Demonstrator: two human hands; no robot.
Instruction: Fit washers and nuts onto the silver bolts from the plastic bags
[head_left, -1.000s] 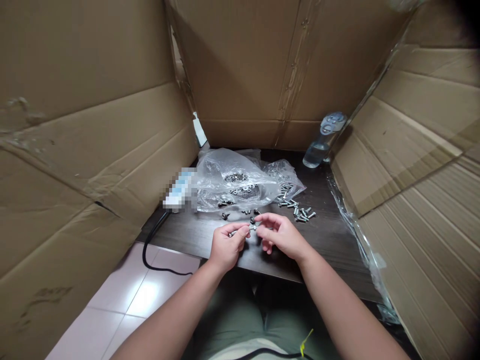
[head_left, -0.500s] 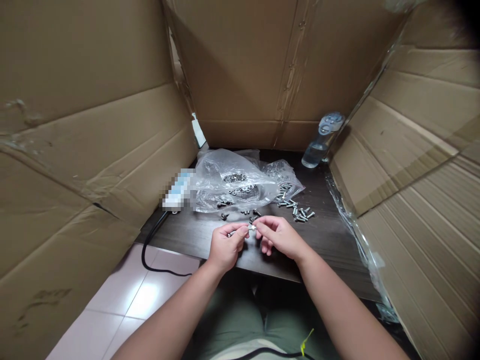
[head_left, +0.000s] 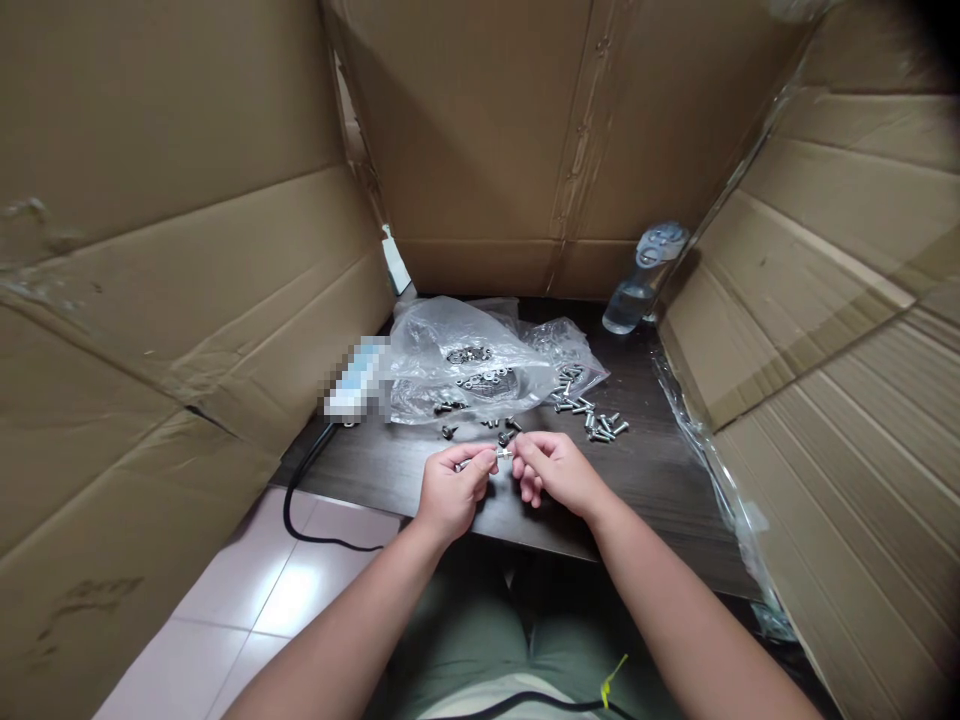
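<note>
My left hand (head_left: 448, 490) pinches a small silver bolt (head_left: 480, 460) over the front of the dark table (head_left: 660, 470). My right hand (head_left: 559, 470) meets it from the right, its fingertips closed on a small metal piece, apparently a nut (head_left: 504, 453), at the bolt's end. Just beyond my hands lie several loose dark screws (head_left: 502, 428) and a scatter of silver bolts (head_left: 596, 420). A crumpled clear plastic bag (head_left: 465, 355) with more small metal parts inside lies behind them.
Tall cardboard sheets wall in the table on the left (head_left: 187, 250), back (head_left: 510, 150) and right (head_left: 840, 320). A clear water bottle (head_left: 641, 280) leans at the back right. A blurred white object (head_left: 356, 385) with a black cable (head_left: 300, 500) lies at the table's left edge.
My right hand has closed in a little toward the left hand, its fingers curling tighter at the bolt's end. The left hand has stayed put.
</note>
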